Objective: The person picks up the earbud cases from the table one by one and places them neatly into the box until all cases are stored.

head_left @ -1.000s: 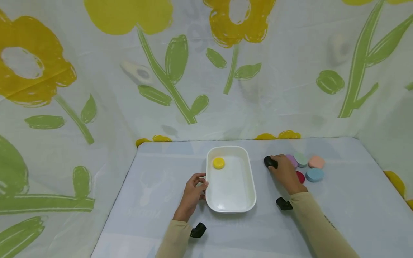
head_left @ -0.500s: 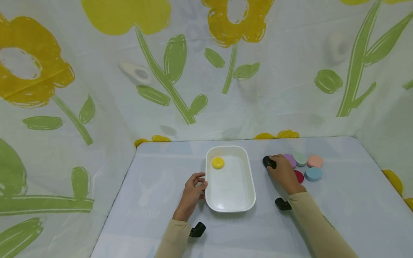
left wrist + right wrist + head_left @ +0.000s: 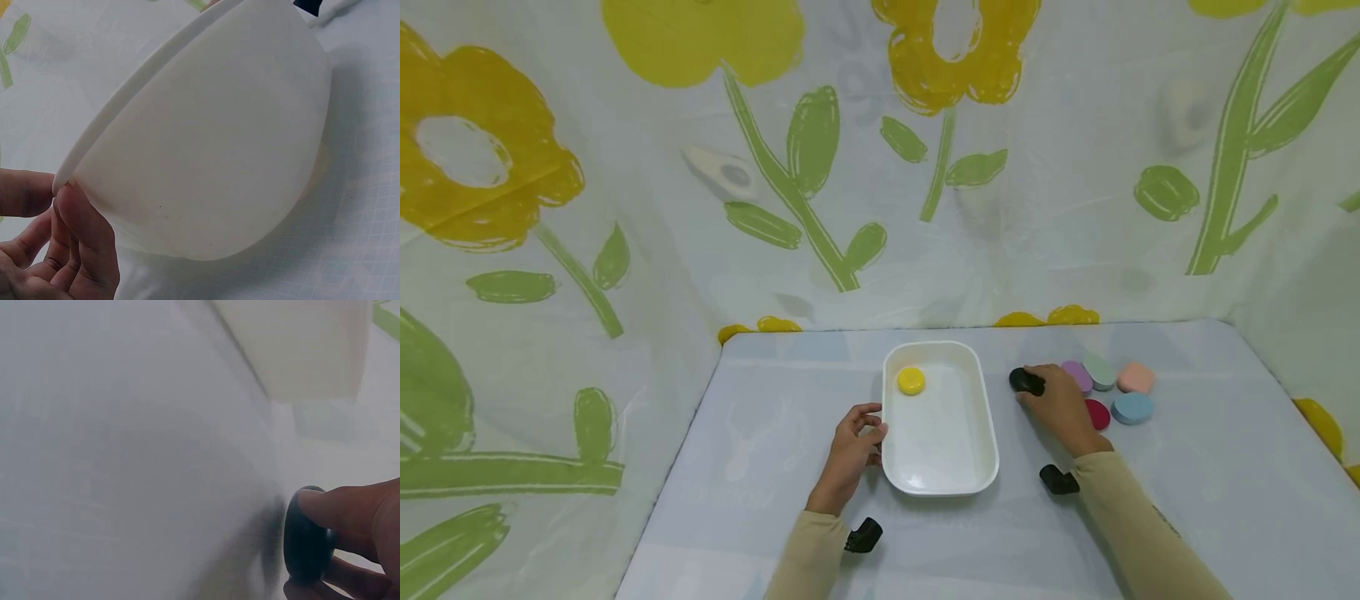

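Nearest the person, two beige sleeves (image 3: 1120, 517) come in from the lower edge, each with a black wrist camera (image 3: 862, 536) beside it on the pale cloth-covered table (image 3: 760, 467).

The left hand (image 3: 852, 450) sits at the left rim of the white tray (image 3: 942, 467). Its thumb and fingers (image 3: 84, 237) are curled and pinch the tray's edge, as the left wrist view shows close up. The tray is a smooth, rounded oblong with a raised rim, lying flat in the middle of the table. A yellow disc (image 3: 911, 381) lies in its far left corner, apart from the hand.

To the right of the tray, with bare table between, the right hand (image 3: 1060, 404) rests over a black disc (image 3: 1026, 382). In the right wrist view the fingertips (image 3: 340, 506) and thumb pinch the disc (image 3: 306, 534) by its edges; it is dark, matte and thick, with rounded sides, and seems tipped on edge at the table surface. Nothing stands between it and the tray.

Just behind and right of that hand lie more discs, close together: a red disc (image 3: 1098, 413) partly hidden by the hand, a blue disc (image 3: 1132, 407), a purple disc (image 3: 1077, 375), a green disc (image 3: 1101, 371) and a pink disc (image 3: 1136, 377).

Beyond the table hangs a sheet (image 3: 925, 167) printed with yellow flowers and green stems.
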`<state>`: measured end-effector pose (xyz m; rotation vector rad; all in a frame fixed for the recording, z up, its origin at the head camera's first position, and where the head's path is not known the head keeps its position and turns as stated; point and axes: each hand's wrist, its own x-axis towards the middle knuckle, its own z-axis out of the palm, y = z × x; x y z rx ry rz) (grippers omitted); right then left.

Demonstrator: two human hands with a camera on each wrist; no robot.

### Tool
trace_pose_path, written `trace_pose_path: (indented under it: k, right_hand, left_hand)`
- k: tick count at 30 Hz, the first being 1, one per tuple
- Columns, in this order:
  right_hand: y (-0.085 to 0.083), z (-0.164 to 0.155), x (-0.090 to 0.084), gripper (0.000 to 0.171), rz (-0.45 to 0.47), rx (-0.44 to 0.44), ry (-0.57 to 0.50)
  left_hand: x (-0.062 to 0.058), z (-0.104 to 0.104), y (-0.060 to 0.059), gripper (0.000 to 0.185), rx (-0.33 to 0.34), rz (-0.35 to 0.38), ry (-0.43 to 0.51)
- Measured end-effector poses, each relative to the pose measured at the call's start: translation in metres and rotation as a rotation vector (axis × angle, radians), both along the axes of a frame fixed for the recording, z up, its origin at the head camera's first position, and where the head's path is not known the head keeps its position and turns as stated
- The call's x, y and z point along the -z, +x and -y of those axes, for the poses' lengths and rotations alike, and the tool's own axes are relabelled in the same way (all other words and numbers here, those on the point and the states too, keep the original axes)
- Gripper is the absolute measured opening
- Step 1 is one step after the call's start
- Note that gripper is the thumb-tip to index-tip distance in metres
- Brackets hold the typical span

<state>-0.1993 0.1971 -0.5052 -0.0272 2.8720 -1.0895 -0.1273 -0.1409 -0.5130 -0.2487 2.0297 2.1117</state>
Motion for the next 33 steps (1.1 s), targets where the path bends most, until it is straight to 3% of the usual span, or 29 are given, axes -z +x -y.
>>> trace_pose_path:
  k: [3, 9, 20, 25, 33]
  right_hand:
    - [0.000, 0.000, -0.007, 0.056, 0.005, 0.006, -0.031]
    - [0.001, 0.005, -0.024, 0.055, -0.082, -0.022, -0.052]
    - [0.001, 0.036, -0.052, 0.053, -0.122, -0.071, -0.117]
    - [-0.001, 0.049, -0.058, 0.052, -0.167, -0.121, -0.139]
    - [-0.005, 0.073, -0.065, 0.053, -0.147, -0.154, -0.106]
  left_hand:
    - [0.000, 0.000, 0.000, 0.040, 0.002, -0.001, 0.000]
    - [0.000, 0.000, -0.001, 0.040, 0.004, 0.000, -0.001]
    - [0.000, 0.000, -0.001, 0.040, 0.004, 0.004, -0.004]
    - [0.001, 0.001, -0.001, 0.039, 0.000, 0.000, -0.005]
    - [0.001, 0.001, -0.001, 0.040, 0.000, 0.005, 0.002]
